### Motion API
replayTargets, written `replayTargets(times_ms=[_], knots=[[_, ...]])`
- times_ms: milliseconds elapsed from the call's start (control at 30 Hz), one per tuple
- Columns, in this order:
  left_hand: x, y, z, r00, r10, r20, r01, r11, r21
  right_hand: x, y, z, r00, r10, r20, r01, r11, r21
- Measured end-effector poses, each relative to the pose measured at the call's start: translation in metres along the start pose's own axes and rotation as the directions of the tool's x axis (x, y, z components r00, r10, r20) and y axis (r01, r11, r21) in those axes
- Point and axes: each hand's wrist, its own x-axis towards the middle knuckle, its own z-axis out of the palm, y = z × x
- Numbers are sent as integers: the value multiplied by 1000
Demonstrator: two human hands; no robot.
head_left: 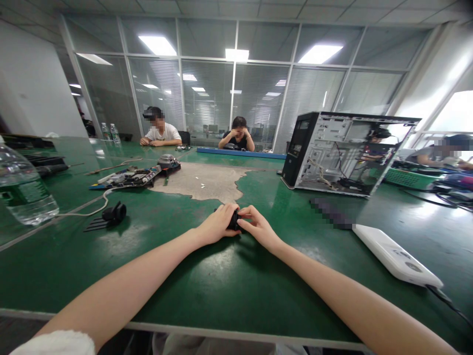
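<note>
A small black part (233,220) is between my hands over the green table (177,276); fingers cover most of it, so its kind is unclear. My left hand (219,224) wraps around it from the left. From the other side, the thumb and fingers of my right hand (257,225) pinch its right end. To the left on the table lies another black part (110,215), with a round ring-like end and several flat prongs.
An open computer case (343,153) stands at the right. Nearer me lies a white power bank (397,254) with a cable. Left are a circuit board (127,177), a cooling fan (169,162) and a water bottle (25,190). People sit across the table and at far right.
</note>
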Motion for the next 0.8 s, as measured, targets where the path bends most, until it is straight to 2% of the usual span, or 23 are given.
replayTargets(times_ms=[100, 467, 600, 700, 800], knots=[[0, 0, 0, 1000, 9, -2, -9, 1000, -7, 0, 2, 0, 1000, -13, -18, 13, 999, -33], [0, 1, 0, 1000, 6, 0, -6, 1000, 16, 2, 5, 0, 996, 84, 6, -84, 996, 4], [0, 1, -1, 1000, 11, 0, -11, 1000, 29, 1, 3, 1, 1000, 25, 19, -24, 1000, -11], [0, 1, -1, 1000, 23, 0, -23, 999, 26, -1, 2, 1, 999, -36, -13, 36, 998, -48], [0, 1, 0, 1000, 25, -5, -25, 1000, 13, -1, 4, 1, 999, -32, -10, 32, 998, -57]])
